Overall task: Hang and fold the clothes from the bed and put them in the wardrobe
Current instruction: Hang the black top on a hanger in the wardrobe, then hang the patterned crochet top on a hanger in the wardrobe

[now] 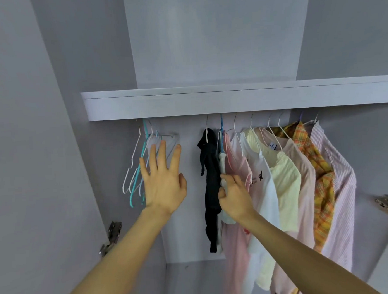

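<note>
Clothes (281, 175) hang in the wardrobe (231, 98), long axes straight down. Right hand (233, 195) fingers curl round a pale garment (222, 165) on a blue hanger (221, 131), between a black one (209, 180) and a pink one. Left hand (162, 183) fingers are spread straight, touching bare hangers (135, 173), white and blue, bunched left. About eight garments hang. Print on the white shirt (262, 188) is unreadable.
</note>
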